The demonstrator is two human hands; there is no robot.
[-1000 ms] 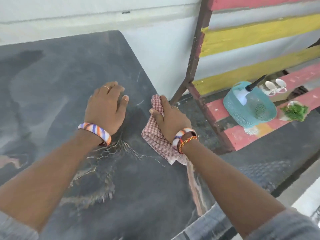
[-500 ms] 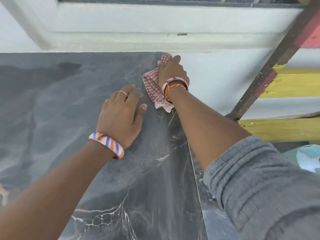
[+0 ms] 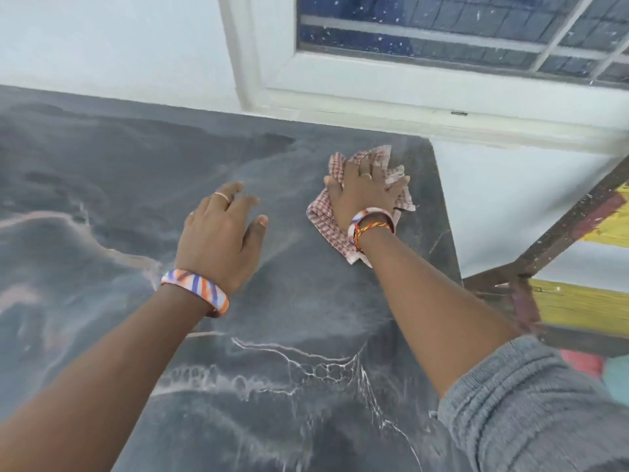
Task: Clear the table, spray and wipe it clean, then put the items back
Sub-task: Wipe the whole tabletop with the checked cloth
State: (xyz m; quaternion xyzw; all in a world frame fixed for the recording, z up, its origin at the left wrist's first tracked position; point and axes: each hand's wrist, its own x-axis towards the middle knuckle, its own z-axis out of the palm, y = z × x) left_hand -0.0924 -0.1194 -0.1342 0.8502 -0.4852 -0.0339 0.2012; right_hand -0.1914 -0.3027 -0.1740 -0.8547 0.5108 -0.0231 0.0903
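Looking down at a dark marbled table through the head camera, we see both of our bare hands resting on its top. Our right hand, at about one o'clock from the middle of the view, lies palm down on a red-and-white checked cloth, fingers spread and pressed flat into the fabric, not pinching it. The cloth sits near the table's far right corner, close to the right-hand edge, with part of it bunched under the fingers and a loose flap trailing toward our wrist. Our left hand, just left of centre, has its fingers slightly apart; whether it bears on the stone or floats just over it we cannot tell. A white wall and a window frame run across twelve o'clock; a painted wooden frame stands at three o'clock, beside the table.

We judge this to be the wiping step. Nothing else is visible on the tabletop. The risk from here: a stroke carried further toward two o'clock could push the cloth over the edge, since the flat palm does not grip it.
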